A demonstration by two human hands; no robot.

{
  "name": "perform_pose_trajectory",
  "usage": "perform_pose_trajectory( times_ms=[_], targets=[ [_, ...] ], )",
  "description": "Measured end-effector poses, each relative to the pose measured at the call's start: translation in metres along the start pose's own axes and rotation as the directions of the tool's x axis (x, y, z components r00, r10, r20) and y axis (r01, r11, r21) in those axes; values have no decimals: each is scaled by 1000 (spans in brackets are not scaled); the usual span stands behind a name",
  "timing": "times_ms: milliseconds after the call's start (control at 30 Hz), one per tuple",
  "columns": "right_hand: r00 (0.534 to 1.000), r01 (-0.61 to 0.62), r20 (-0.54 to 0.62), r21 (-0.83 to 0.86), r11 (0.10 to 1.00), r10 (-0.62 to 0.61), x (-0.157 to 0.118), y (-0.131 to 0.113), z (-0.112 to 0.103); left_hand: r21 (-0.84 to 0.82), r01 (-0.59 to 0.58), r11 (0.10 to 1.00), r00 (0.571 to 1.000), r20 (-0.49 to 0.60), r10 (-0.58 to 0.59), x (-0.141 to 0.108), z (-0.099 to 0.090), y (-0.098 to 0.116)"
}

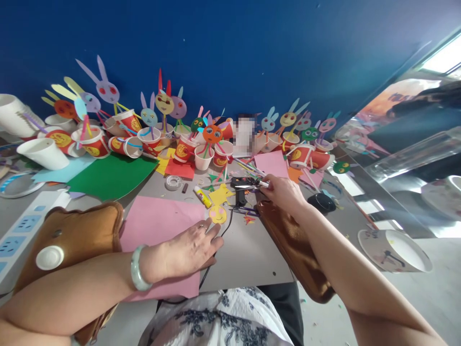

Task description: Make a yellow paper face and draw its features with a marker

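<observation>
My left hand [190,247], with a ring and a pale bangle, lies over the edge of a pink paper sheet [162,216]. Its fingers are spread and hold nothing; the fingertips are just below a round yellow paper face [217,215]. Farther right, my right hand [284,192] is closed, pinching a short white stick [264,184]. That stick is beside a black glue gun [240,196], whose cord runs down past my left hand. Silver scissor blades [245,186] appear to lie across the gun. Left of it are a yellow glue stick [202,197] and yellow paper scraps [220,193].
Paper cups [185,149] with paper rabbit faces line the blue wall. Brown cushions [79,230] lie at both sides. A power strip [25,230] is at left, near a green sheet [115,175]. A tape roll [174,182] and black mouse [321,203] sit on the table.
</observation>
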State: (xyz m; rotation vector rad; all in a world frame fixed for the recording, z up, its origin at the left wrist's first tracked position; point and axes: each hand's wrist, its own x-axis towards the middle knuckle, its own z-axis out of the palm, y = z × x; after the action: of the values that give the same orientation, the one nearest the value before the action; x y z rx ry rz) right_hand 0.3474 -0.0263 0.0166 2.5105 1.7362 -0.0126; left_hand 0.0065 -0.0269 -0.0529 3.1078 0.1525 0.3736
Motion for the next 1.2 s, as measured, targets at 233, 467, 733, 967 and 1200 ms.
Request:
perform_pose_trajectory(
  times_ms=[233, 467, 733, 967, 1200],
  targets=[
    [935, 349, 15, 135, 927, -354, -31, 18, 11, -51, -2, 999, 999, 33, 4, -3, 6, 0],
    [934, 354, -7, 161, 921, -357, -40, 24, 16, -74, 0, 997, 1000, 19, 1, -6, 10, -1],
    [948, 306, 116, -67, 950, -297, -28, 0, 17, -56, 16, 998, 1000, -16, -16, -7, 9, 0],
    [988, 151, 23, 133, 980, -155, -12, 23, 12, -66, 5, 998, 1000, 13, -4, -2, 2, 0],
    [999, -20, -41, 18, 1000, 21, 12, 40, 22, -67, -6, 998, 999, 44, 9, -2, -1, 0]
  ],
)
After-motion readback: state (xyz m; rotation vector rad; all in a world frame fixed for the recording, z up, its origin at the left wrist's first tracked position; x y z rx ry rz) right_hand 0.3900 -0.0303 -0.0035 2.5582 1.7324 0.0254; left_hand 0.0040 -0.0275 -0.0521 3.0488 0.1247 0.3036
